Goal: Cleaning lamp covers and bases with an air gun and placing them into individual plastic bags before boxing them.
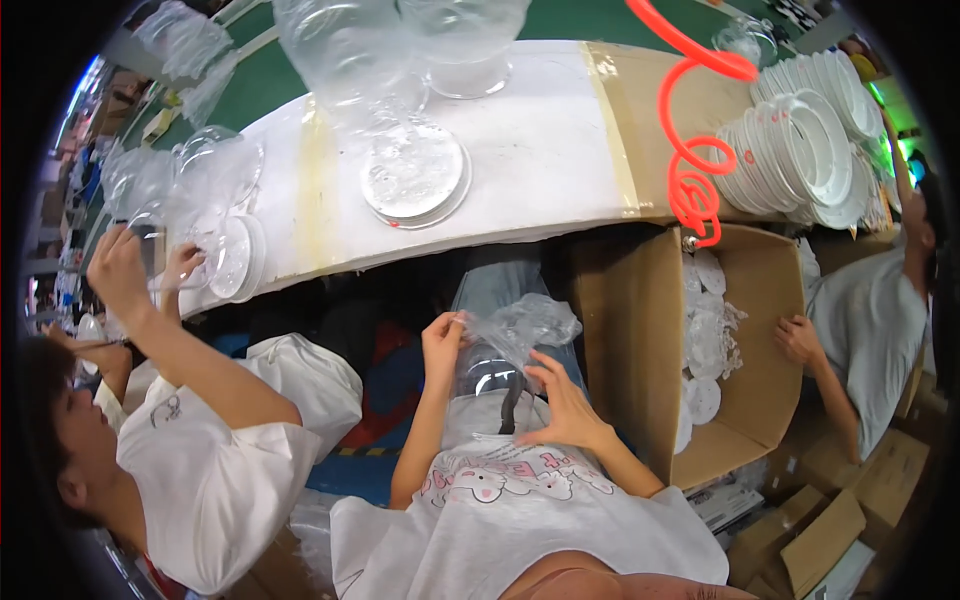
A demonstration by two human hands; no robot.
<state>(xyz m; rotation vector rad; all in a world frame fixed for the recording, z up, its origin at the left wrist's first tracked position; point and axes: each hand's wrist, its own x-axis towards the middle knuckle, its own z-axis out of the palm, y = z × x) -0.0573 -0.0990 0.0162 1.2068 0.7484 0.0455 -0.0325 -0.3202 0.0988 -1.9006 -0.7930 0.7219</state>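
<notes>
The left hand [443, 335] pinches the clear plastic bag [520, 325] at its top edge, while the open right hand [560, 400] presses just below it.

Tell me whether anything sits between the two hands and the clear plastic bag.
Nothing visible does. The left hand pinches the clear plastic bag at its upper left edge, and the right hand rests against the clear glass piece inside it.

The person wears a light grey short-sleeved T-shirt [520, 520] with a cartoon print across the chest: pale rounded animal figures in pink and white beneath a row of pink lettering. Both forearms are bare from elbow to wrist. The left hand [443, 338] and the right hand [560, 400] are ungloved, with no rings, watch or wristband visible.
</notes>
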